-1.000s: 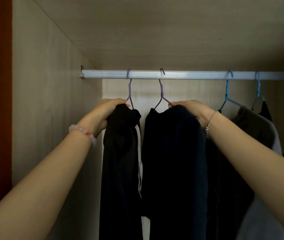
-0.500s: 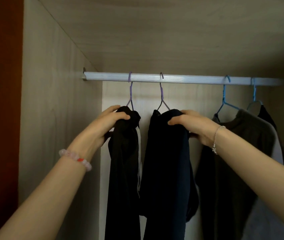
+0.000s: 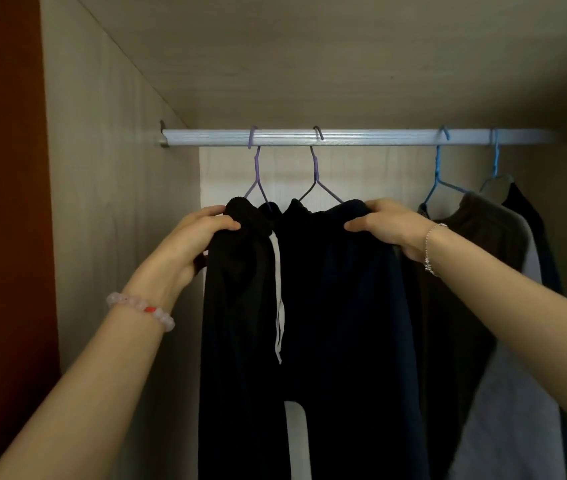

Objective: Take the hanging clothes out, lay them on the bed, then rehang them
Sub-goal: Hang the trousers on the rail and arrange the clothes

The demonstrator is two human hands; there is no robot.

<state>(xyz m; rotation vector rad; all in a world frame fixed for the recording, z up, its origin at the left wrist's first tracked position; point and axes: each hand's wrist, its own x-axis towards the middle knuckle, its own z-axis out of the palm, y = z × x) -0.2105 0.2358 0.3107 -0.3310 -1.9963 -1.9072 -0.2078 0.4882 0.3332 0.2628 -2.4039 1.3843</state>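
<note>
A: Inside the wardrobe, your left hand (image 3: 199, 244) is clenched on the black garment (image 3: 237, 306); your right hand (image 3: 386, 226) grasps the navy garment (image 3: 344, 306).

B: Where do they hang?

A: On purple hangers (image 3: 257, 174), hooked over the rail (image 3: 344, 137) behind.

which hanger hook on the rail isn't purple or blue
The second hanger from the left: its hook is bare dark grey, while the leftmost hanger has a purple hook and the right two are blue.
</note>
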